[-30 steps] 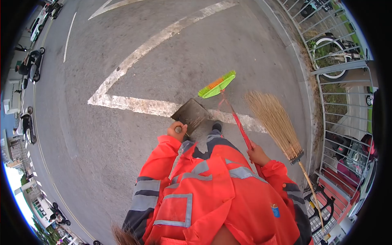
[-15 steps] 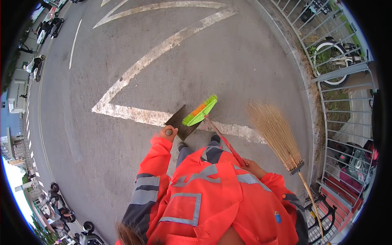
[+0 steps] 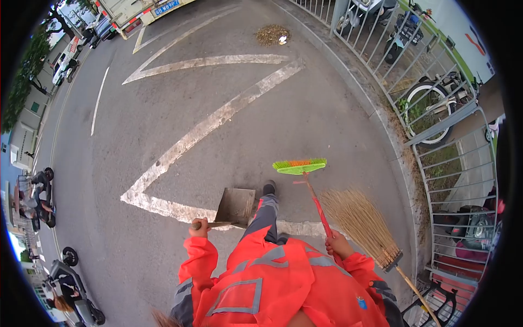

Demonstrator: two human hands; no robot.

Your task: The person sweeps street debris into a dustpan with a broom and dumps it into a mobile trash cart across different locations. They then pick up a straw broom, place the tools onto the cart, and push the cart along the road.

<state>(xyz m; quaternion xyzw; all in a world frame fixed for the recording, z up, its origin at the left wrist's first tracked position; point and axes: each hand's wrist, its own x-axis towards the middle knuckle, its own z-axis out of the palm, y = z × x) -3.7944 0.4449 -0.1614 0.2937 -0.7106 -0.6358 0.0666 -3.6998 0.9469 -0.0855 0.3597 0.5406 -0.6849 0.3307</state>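
Observation:
My left hand point(image 3: 200, 226) is closed round the handle of a dark metal dustpan point(image 3: 235, 206), whose open scoop faces up ahead of me. In my right hand point(image 3: 339, 245) is the red handle of a push broom point(image 3: 299, 166) with green and orange bristles; its head points forward, clear of the dustpan. Right of that handle, a large straw broom point(image 3: 357, 218) leans with its bristles forward, and I cannot tell what supports it. One shoe point(image 3: 269, 187) is stepped out between the dustpan and the push broom.
Ahead by the kerb lies a heap of dry leaves point(image 3: 272, 35) with something white on it. A truck point(image 3: 136, 11) stands beyond. A metal railing point(image 3: 449, 180) runs along the right, with bicycles behind it. Scooters point(image 3: 71, 283) are on the road at left.
The push broom's head has swung right, away from the dustpan. My left hand has turned the dustpan and moved it left. My view has lifted, bringing the truck and leaf heap in.

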